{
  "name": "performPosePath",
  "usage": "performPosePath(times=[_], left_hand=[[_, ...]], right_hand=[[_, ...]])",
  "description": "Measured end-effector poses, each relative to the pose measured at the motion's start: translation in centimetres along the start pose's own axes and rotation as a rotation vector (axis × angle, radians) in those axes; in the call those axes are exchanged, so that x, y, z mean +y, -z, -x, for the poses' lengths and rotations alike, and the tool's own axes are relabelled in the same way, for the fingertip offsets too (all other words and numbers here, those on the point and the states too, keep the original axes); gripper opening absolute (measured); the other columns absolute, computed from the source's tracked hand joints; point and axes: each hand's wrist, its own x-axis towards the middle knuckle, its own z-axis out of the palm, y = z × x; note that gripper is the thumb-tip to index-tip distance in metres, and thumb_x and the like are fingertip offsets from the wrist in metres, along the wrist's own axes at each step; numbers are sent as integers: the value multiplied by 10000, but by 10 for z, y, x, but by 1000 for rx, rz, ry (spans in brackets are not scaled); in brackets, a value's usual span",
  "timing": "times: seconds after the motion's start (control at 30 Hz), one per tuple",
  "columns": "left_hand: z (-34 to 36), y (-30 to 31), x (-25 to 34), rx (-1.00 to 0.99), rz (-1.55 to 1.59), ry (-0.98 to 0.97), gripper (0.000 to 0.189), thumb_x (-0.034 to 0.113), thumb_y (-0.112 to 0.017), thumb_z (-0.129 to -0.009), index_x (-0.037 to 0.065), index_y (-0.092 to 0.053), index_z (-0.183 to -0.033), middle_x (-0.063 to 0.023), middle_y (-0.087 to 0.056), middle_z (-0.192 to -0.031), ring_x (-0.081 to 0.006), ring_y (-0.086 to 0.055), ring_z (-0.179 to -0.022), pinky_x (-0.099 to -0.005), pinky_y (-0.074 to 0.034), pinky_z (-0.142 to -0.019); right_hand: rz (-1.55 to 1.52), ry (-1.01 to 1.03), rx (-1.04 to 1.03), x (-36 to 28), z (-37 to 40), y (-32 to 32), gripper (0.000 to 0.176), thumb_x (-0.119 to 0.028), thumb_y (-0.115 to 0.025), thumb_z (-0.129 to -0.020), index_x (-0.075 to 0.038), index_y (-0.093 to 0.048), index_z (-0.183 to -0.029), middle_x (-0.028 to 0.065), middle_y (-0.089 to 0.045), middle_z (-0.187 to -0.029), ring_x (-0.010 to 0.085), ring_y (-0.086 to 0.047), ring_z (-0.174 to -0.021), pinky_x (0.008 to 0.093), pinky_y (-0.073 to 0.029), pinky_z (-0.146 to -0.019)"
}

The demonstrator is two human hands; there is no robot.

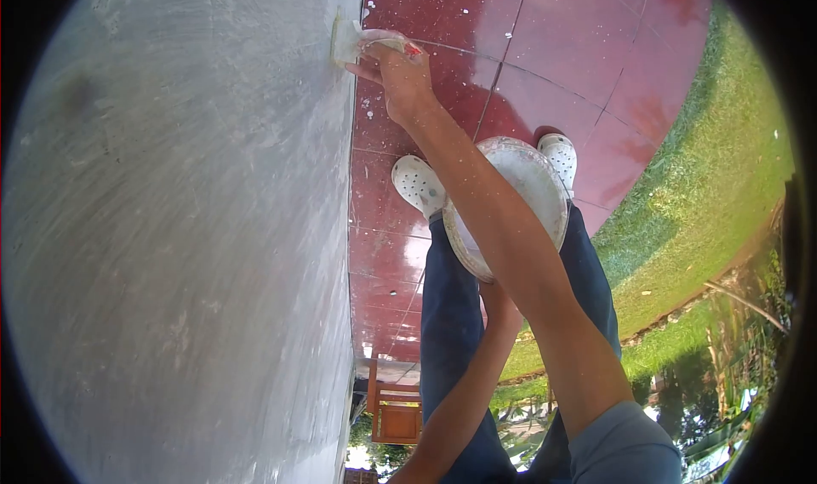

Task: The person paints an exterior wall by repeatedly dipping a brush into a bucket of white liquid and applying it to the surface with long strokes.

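My right hand (400, 67) is closed around the handle of a pale brush (346, 42), whose head touches the bottom of the grey wall (213, 186) where it meets the floor. At the near edge of a round white basin (532, 173) is my left hand (500, 298), holding it; its fingers are hidden by the basin and my right forearm. The basin hangs between my legs, its rim and inside smeared with whitish material. My right forearm crosses over it.
Red floor tiles (545, 97) carry scattered white specks. My feet in white clogs (417, 184) stand either side of the basin. Grass (681, 229) borders the tiles on the right. A wooden chair (398, 422) stands near the wall at the bottom, and plants are at the lower right.
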Motion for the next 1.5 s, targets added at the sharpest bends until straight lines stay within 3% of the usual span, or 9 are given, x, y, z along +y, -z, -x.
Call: performPosePath(times=[0.1, 0.2, 0.4, 0.47, 0.6, 0.8, 1.23, 1.4, 1.5], left_hand=[[-6, -1, -12, -73, -358, -325, 422, 192, -652, -904, 49, -485, -1264, -110, -614, -1159, -136, -627, -992, -286, -513, -756], [-5, 5, -18, -208, 343, -64, 429, 189, -658, -901, 35, -486, -1262, -112, -621, -1143, -139, -620, -1011, -274, -504, -770], [4, -11, 3, -13, -427, -390, 439, 177, -668, -882, 90, -484, -1271, -66, -638, -1081, -110, -648, -869, -266, -521, -705], [-2, -13, 8, 123, 96, 53, 461, 153, -655, -856, 119, -479, -1281, -35, -641, -1019, -117, -645, -782, -272, -529, -678], [-2, -12, 1, 169, 140, 142, 514, 132, -627, -834, 118, -455, -1318, -42, -623, -1058, -151, -641, -784, -280, -539, -671], [-2, -22, 25, 244, 30, 221, 567, 96, -596, -822, 99, -410, -1357, -91, -566, -1216, -239, -661, -890, -340, -601, -707], [-3, -24, 22, 201, 43, 117, 521, 56, -585, -820, 80, -440, -1320, -115, -585, -1202, -262, -661, -961, -392, -604, -746], [3, -27, 20, 164, 109, 80, 503, 85, -614, -831, 80, -465, -1311, -94, -603, -1172, -209, -654, -970, -345, -568, -704], [-8, -22, 8, 146, -304, -270, 518, 102, -633, -834, 93, -468, -1325, -78, -601, -1174, -182, -649, -973, -323, -549, -664]], right_hand=[[-512, -86, -25, -18, 5, 26, 247, -27, -540, -931, 48, -527, -1166, 166, -595, -1079, 267, -644, -984, 364, -597, -904], [-309, -22, 103, -1, -20, 36, 225, -10, -559, -918, 46, -542, -1135, 163, -591, -1091, 261, -643, -969, 361, -599, -902], [-123, -84, 27, -1, -11, 18, 190, 26, -580, -898, 48, -558, -1086, 150, -596, -1095, 252, -643, -991, 372, -598, -914], [-405, -94, -91, -21, -15, 44, 191, 14, -584, -902, 49, -557, -1088, 152, -595, -1116, 251, -648, -1003, 364, -592, -928], [-20, 60, 194, -5, -53, 22, 147, 6, -582, -907, 77, -590, -1036, 161, -628, -1060, 258, -668, -952, 356, -612, -884], [-191, -7, -154, -67, -37, 17, 158, 22, -546, -918, 101, -583, -1049, 156, -634, -1035, 257, -670, -924, 350, -621, -862], [-350, 22, -243, -102, -18, 10, 255, 0, -567, -909, 83, -550, -1150, 158, -615, -1109, 228, -659, -967, 301, -614, -843], [132, 221, 130, -32, -67, 5, 298, -8, -620, -875, 75, -536, -1148, 161, -620, -1095, 259, -663, -960, 306, -610, -826], [187, 163, 34, -54, 3, -45, 227, -20, -584, -909, 58, -538, -1117, 171, -624, -1073, 291, -671, -941, 322, -605, -843]])
